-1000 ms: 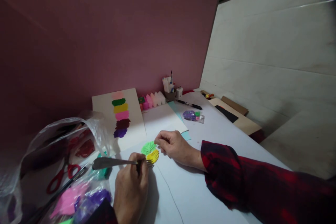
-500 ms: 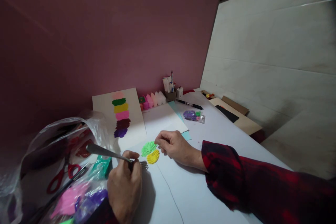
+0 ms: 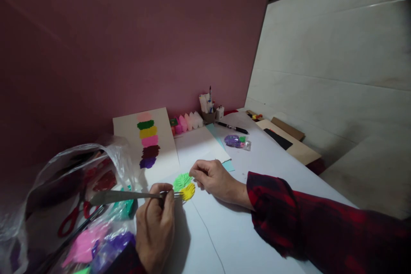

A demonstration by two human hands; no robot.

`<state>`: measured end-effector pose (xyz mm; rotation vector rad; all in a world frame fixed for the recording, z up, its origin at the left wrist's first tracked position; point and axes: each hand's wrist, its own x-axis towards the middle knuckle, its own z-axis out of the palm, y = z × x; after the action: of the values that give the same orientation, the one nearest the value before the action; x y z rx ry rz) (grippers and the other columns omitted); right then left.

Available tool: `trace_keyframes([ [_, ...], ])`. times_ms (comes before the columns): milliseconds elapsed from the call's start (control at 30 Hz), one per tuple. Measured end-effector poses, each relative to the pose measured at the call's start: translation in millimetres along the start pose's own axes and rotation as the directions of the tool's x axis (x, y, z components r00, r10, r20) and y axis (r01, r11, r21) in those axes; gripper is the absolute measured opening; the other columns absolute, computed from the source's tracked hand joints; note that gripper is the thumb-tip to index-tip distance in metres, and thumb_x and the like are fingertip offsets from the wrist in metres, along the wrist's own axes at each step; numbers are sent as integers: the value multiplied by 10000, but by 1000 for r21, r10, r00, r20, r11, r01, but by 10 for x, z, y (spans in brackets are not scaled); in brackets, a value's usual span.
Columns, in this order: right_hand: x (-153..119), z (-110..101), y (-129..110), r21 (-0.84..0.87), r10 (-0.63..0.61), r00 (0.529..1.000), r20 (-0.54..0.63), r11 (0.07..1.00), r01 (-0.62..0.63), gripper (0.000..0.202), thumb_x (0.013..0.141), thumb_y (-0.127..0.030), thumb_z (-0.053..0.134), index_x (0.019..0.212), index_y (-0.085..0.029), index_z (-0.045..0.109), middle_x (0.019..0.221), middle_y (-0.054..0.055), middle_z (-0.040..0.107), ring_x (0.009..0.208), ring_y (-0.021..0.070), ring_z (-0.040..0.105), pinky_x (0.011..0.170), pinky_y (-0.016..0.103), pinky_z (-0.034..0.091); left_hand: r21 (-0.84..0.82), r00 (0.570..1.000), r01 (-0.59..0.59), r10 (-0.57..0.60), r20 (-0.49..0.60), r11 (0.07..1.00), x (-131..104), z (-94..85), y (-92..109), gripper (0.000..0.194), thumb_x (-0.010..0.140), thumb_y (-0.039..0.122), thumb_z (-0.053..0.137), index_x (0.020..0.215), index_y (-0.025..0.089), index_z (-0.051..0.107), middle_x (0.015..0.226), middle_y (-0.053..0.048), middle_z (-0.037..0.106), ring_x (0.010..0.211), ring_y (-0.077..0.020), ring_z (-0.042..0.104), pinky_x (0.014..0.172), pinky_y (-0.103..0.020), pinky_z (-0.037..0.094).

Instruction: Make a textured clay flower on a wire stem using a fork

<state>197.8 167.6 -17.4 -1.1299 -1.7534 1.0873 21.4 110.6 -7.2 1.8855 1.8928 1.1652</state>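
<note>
A metal fork (image 3: 128, 195) is pinched in my left hand (image 3: 157, 227), its handle pointing left and its tines at the left part of a ridged yellow clay piece (image 3: 188, 191). Just behind the yellow piece, touching it, lies a ridged green clay piece (image 3: 181, 181). My right hand (image 3: 213, 180) rests on the white sheet, thumb and fingers pressed together at the green piece's right edge. Whatever those fingertips hold, if anything, is too small to make out. A thin line runs down the sheet from near the clay.
At the left, a clear plastic bag (image 3: 118, 147) lies by red scissors (image 3: 69, 222) and pink clay (image 3: 86, 244). Behind stand a card with colour swatches (image 3: 125, 130), small paint pots (image 3: 189, 122) and a pen cup (image 3: 208, 115). A black pen (image 3: 233, 127) and purple packet (image 3: 236, 141) lie right.
The fork has swung to nearly level, its handle end lower and its tines now over the yellow piece. My left hand has shifted slightly right. My right hand has stayed in place.
</note>
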Motion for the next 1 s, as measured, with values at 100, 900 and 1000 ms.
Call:
trace_keyframes([
  [100, 3, 1, 3, -9, 0, 1000, -4, 1000, 0, 181, 917, -198, 543, 755, -160, 617, 559, -35, 564, 498, 80, 484, 528, 216, 369, -55, 994, 94, -90, 67, 994, -2, 12, 13, 221, 845, 411, 469, 815, 226, 587, 641, -21, 625, 577, -197, 579, 610, -329, 446],
  [900, -2, -2, 2, -1, -1, 1000, 4, 1000, 1, 186, 924, -207, 543, 759, -161, 616, 575, -30, 561, 522, 86, 490, 538, 221, 373, 3, 985, 77, -76, 152, 997, -7, 73, -63, 245, 874, 448, 424, 830, 240, 545, 630, -3, 617, 560, -194, 588, 584, -330, 413],
  [1000, -1, 1, 8, 4, -4, 1000, 5, 1000, 4, 193, 925, -209, 542, 753, -161, 615, 574, -29, 562, 512, 85, 485, 532, 220, 371, 22, 983, 75, -78, 163, 997, -1, 71, -64, 240, 873, 438, 419, 837, 236, 543, 614, 0, 615, 566, -206, 599, 585, -335, 403],
])
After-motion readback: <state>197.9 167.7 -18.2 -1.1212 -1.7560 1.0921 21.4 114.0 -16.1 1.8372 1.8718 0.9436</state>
